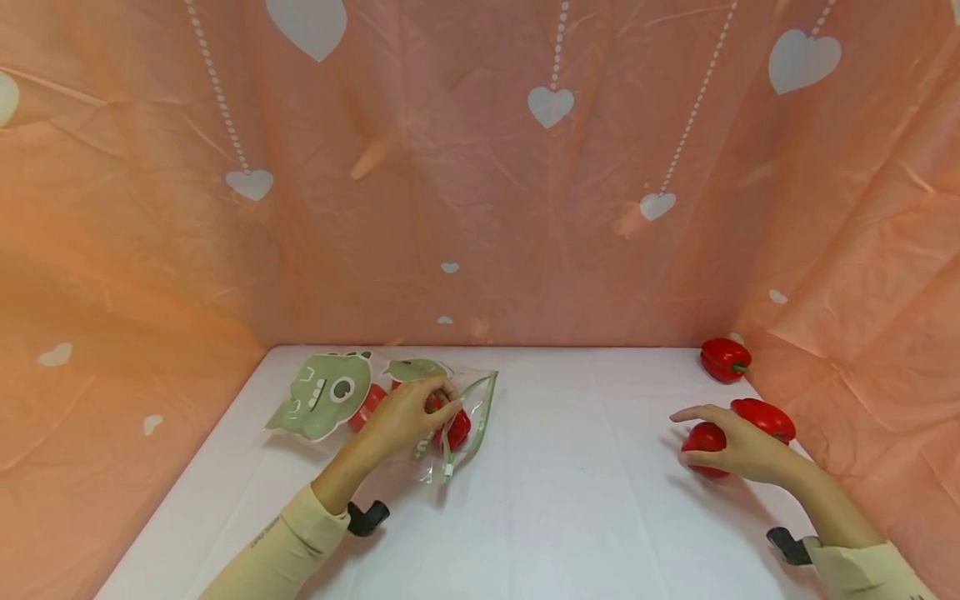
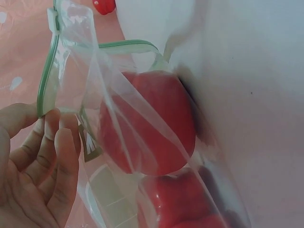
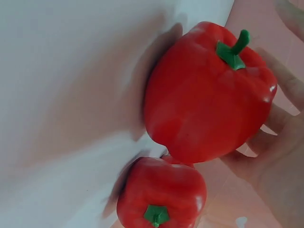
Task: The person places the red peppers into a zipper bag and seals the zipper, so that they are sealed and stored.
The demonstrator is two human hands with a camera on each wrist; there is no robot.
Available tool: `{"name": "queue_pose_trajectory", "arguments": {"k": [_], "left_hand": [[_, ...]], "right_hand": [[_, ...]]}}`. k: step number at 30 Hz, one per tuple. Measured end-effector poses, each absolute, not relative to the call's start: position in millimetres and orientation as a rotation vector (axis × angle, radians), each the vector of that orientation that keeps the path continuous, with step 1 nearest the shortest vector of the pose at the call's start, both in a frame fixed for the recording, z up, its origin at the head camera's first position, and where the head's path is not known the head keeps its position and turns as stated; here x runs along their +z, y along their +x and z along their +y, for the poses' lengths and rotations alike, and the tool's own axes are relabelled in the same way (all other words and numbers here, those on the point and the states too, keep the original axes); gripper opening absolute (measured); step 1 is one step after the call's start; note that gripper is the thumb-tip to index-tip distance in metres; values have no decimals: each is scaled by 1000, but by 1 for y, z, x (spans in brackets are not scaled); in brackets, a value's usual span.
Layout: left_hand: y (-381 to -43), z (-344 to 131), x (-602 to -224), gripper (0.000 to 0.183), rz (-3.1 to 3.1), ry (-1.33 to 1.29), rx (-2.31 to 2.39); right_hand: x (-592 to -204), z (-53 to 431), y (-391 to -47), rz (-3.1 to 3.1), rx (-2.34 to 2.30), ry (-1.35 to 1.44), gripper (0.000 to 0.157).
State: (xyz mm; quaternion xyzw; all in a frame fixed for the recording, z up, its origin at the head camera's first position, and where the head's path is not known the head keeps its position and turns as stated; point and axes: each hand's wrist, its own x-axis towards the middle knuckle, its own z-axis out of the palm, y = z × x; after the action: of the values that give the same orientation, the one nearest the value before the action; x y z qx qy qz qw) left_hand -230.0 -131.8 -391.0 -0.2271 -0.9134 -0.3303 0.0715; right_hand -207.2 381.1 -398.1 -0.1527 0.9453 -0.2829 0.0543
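A clear zip bag [image 1: 322, 396] with green monster prints lies on the left of the white table, with red bell peppers [image 2: 147, 123] inside it. My left hand [image 1: 405, 412] pinches the green zip edge [image 2: 46, 90] of the bag between thumb and fingers, and the mouth gapes. On the right side, my right hand [image 1: 750, 454] reaches around a red bell pepper [image 3: 209, 95] with a green stem. Its fingers are spread; the thumb and forefinger stand apart. Whether some fingers touch the pepper's far side, I cannot tell.
Beside the right hand lies a second bell pepper [image 1: 765, 417], and a third bell pepper [image 1: 725, 360] sits at the back right corner. Peach curtains with white hearts [image 1: 551, 107] hang behind and at both sides of the white table [image 1: 555, 500].
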Motion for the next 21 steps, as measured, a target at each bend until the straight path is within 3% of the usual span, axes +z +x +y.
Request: {"name": "queue_pose_trajectory", "arguments": {"k": [21], "left_hand": [[-226,-132,-391,7,-2764,-648,-1018]], "right_hand": [[-403,384,-202,2861,-734,-464,103]]}}
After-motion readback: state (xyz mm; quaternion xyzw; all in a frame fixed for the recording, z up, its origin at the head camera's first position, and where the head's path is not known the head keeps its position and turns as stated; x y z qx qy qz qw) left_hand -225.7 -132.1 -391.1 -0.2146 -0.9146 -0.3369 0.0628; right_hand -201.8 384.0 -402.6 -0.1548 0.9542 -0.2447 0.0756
